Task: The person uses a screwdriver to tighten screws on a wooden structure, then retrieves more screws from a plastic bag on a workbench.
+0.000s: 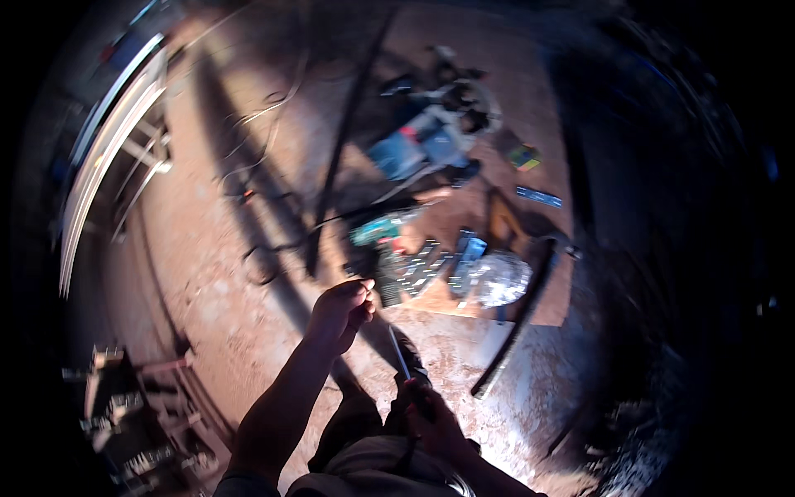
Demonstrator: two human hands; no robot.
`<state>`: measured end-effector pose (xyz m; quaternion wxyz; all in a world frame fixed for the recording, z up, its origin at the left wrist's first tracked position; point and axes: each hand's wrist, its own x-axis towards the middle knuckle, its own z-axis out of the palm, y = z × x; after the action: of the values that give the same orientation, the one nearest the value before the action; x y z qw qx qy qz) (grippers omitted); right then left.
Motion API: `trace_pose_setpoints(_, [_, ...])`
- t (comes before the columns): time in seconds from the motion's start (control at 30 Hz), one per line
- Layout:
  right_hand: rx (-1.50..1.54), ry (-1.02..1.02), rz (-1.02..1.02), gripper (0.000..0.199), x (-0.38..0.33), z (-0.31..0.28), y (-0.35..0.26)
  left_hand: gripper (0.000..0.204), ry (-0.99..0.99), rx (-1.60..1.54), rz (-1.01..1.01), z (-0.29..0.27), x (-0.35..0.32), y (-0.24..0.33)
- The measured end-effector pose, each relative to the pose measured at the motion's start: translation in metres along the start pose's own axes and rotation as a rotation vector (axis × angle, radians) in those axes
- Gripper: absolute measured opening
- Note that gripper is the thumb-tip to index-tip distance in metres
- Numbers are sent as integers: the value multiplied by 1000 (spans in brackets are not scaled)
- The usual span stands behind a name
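In front of my body, my left hand (341,315) is closed, thumb and fingertips pinched together near the board's front edge. Whatever sits in that pinch is too small and blurred to name. Lower and to the right, my right hand (439,424) wraps around the dark handle of a screwdriver (400,354). Its thin bright shaft points up and forward, apart from the left hand. Just beyond the left hand lies a teal power drill (377,231). Beside it are black-and-silver small parts (422,269), blurred.
A wooden board (523,95) bears a clear plastic bag (501,279), blue packets (468,250), blue boxes (406,153) and a yellow-green box (524,157). A long dark-handled tool (517,340) overhangs its front edge. Cables (273,137) trail left; a metal frame (116,157) stands farther left.
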<state>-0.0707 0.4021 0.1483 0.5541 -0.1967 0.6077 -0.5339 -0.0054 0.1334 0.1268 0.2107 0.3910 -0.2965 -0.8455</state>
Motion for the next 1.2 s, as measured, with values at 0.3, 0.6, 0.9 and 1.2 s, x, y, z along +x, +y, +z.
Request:
trace_pose_setpoints(0.3, [-460,-637,-60,43,36,149,-54,17,296,-540,292,-163,-222,40])
trace_pose_setpoints(0.6, [-759,-957,-90,43,-9,348,-6,20,537,-797,590,-308,-394,-4])
trace_pose_setpoints(0.9, [-879,-1186,-81,46,-52,480,50,21,669,-947,812,-397,-519,-30])
trace_pose_setpoints(1.2, [-854,-1469,122,44,-70,573,75,17,959,-1021,925,-420,-590,-45])
